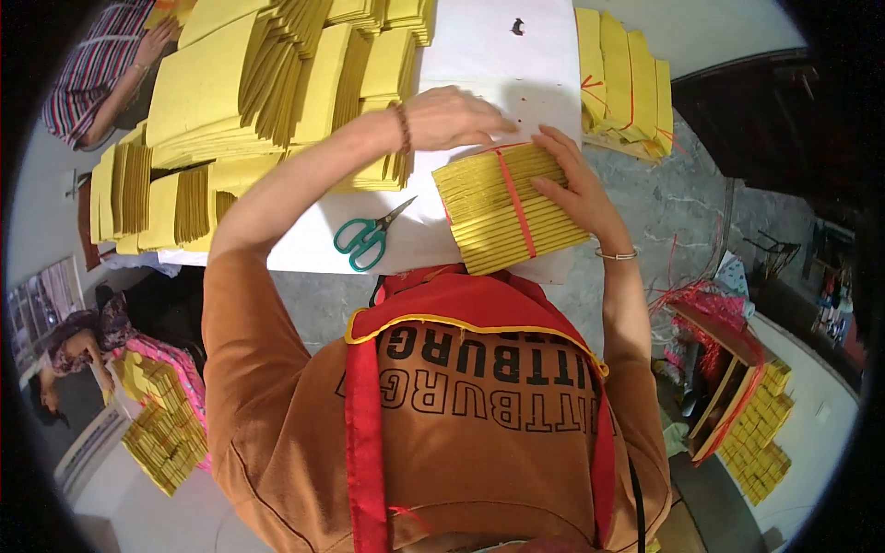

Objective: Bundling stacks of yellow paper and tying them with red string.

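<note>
A bundle of folded yellow paper [479, 207] lies at the table's front edge, with a red ribbon [516, 207] round its middle. My right hand [579, 189] grips its far right corner, thumb on top and fingers along the far side. Over the far edge, my left hand [452, 120] reaches with its fingers stretched out, close to where the ribbon crosses that edge. Whether its fingertips touch the ribbon is hard to see. Green-handled scissors [364, 241] lie to the left of the bundle, blades spread a little and pointing away from me.
Many stacks of yellow folded paper [198, 101] cover the table's left side. Tied yellow bundles [627, 83] stand at the back right. Another person's arm [115, 97] is at the far left. A wooden rack [724, 405] with red string stands at the right.
</note>
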{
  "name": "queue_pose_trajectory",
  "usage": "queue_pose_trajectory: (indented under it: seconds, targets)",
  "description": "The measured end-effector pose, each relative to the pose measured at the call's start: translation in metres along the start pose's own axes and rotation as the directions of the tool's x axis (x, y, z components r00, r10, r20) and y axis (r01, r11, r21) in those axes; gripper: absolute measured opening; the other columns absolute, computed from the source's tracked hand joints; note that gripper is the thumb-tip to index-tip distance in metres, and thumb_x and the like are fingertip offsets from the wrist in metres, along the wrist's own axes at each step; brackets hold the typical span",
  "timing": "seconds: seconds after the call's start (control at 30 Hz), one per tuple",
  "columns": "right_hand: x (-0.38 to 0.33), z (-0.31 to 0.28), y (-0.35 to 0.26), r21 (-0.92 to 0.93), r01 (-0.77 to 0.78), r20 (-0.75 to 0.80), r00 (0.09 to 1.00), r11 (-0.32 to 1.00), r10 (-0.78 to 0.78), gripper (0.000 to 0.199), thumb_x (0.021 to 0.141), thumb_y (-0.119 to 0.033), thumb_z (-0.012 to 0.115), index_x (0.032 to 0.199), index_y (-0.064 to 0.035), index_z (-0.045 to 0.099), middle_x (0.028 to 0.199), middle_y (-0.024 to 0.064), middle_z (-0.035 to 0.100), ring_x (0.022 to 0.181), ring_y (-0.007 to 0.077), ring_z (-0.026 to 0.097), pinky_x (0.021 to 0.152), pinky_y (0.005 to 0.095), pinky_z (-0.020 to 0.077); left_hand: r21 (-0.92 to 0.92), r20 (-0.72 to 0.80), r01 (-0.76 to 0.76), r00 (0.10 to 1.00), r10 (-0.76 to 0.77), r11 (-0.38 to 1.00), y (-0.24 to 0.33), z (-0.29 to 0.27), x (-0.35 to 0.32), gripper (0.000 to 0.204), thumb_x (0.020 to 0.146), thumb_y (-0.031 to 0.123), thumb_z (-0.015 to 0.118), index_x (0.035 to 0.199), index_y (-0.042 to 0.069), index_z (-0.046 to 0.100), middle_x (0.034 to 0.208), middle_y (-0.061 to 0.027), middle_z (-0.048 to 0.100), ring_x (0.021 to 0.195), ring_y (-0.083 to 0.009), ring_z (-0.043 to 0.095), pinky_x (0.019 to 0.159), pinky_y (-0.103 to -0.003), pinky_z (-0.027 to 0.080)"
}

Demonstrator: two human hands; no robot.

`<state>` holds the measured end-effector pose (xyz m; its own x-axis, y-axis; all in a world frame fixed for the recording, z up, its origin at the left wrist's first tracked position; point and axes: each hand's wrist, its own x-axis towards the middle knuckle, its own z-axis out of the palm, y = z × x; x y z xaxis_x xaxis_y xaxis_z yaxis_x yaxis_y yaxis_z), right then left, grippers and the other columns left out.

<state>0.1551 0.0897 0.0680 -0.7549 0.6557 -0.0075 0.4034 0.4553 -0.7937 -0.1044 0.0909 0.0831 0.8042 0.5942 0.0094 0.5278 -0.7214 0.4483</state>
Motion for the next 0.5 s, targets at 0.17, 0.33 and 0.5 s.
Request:
queue_pose_trajectory:
  seconds: [0.17,0.33,0.5]
  targets:
    - [-0.015,0.012,0.007,0.835,-0.134,-0.064,0.94,0.534,0.336,0.066,0.088,-0.028,0.048,0.139,-0.0067,0.011,0.142,0.0125,0.019,0.13,0.02,0.017,0.105,0.0294,0.0154,-0.733,-0.1,0.368,0.774,-0.626,0.572,0.042,0.027,-0.024,0.068,0.087,0.05,0.038,0.136,0.007,0.021,0.134,-0.0136,0.035,0.121,-0.0281,0.039,0.098,-0.037,0.034]
    - [-0.023,0.014,0.0,0.666,-0.265,0.047,0.948,0.698,0.315,0.061,0.09,-0.031,0.043,0.138,-0.0056,0.015,0.14,0.013,0.024,0.128,0.0205,0.024,0.103,0.0275,0.0185,-0.592,0.095,0.568,0.754,-0.65,0.572,0.042,0.023,0.007,0.07,0.082,0.054,0.044,0.127,0.001,0.038,0.116,-0.0199,0.052,0.11,-0.0289,0.049,0.092,-0.033,0.038]
    - [-0.024,0.01,-0.003,0.562,-0.416,0.102,0.893,0.715,0.439,0.06,0.089,-0.031,0.044,0.137,-0.0042,0.021,0.135,0.0139,0.034,0.124,0.0217,0.031,0.101,0.0267,0.0224,-0.186,0.16,0.625,0.781,-0.604,0.759,0.047,0.022,0.047,0.052,0.086,0.048,0.036,0.104,0.003,0.056,0.09,-0.0194,0.061,0.089,-0.0331,0.057,0.077,-0.04,0.045]
